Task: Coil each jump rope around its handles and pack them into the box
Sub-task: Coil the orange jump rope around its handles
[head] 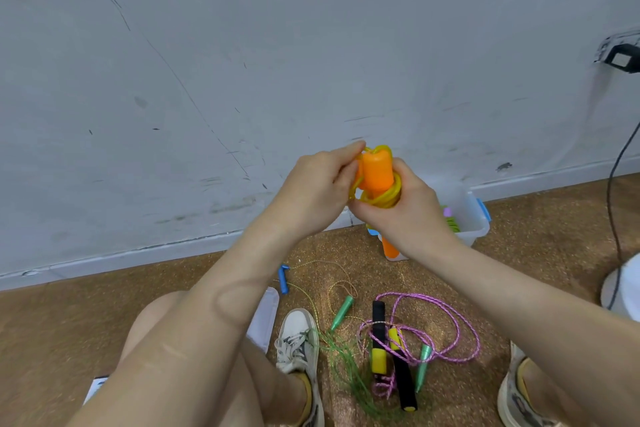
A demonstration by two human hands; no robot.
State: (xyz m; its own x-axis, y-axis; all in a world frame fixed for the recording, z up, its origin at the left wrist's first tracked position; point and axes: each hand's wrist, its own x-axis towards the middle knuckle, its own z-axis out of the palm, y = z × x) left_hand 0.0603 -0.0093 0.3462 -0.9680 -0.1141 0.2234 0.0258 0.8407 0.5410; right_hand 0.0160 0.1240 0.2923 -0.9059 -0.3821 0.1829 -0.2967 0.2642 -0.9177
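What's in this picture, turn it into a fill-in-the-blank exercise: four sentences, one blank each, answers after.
1. The held handles, gripped by the left hand and right hand, are coloured ___.
2. The coiled rope round them is ___.
3. On the floor, the pink rope lies over long handles of yellow and ___.
4. The clear box has latches coloured ___.

Missing words: orange; yellow; black; blue.
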